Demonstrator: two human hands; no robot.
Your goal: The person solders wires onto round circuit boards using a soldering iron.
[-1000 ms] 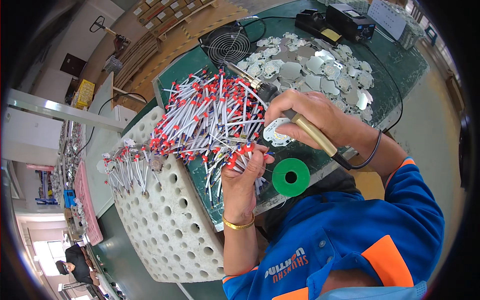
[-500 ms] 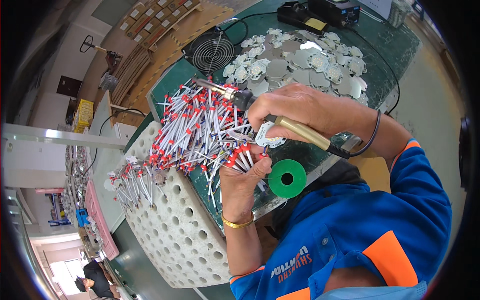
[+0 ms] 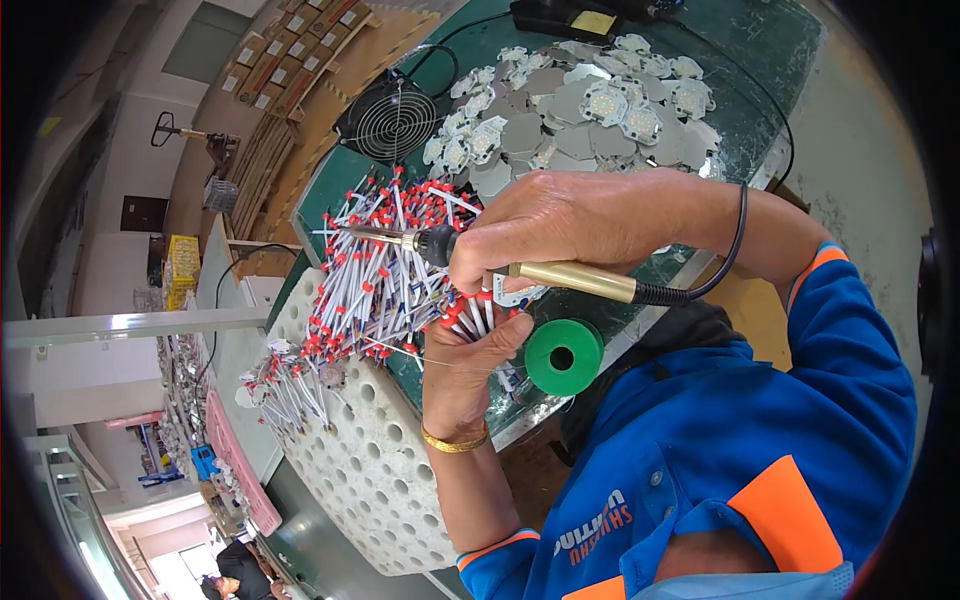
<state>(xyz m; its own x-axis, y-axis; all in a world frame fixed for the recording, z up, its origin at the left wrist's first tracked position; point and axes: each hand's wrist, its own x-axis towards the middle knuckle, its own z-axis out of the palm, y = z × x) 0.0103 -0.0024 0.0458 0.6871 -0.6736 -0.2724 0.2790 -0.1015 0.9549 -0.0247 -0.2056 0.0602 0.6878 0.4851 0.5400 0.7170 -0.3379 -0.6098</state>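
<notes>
My right hand (image 3: pixel 560 222) is closed round a soldering iron (image 3: pixel 578 281) with a gold handle, its metal tip pointing left over the heap of wires. My left hand (image 3: pixel 462 372) is closed on a small bunch of white wires (image 3: pixel 480 318) with red collars. Between the hands, just below the right fingers, a white LED board (image 3: pixel 520 294) shows in part; which hand bears it I cannot tell. A green solder spool (image 3: pixel 588 357) lies beside my left thumb, and a thin strand runs near that hand. White wires with red collars (image 3: pixel 375 270) lie heaped beyond.
LED boards (image 3: pixel 610 105) are piled on the green table's far side, next to a black fan (image 3: pixel 395 125). A white perforated board (image 3: pixel 385 480) stands to the left with more wires on it. The iron's black cord (image 3: pixel 742 235) loops over my right forearm. Another person (image 3: pixel 240 572) sits far left.
The soldering iron and my right hand have shifted left and slightly down relative to the wires. The LED board is now more hidden beneath the right hand. My left hand still grips the wires.
</notes>
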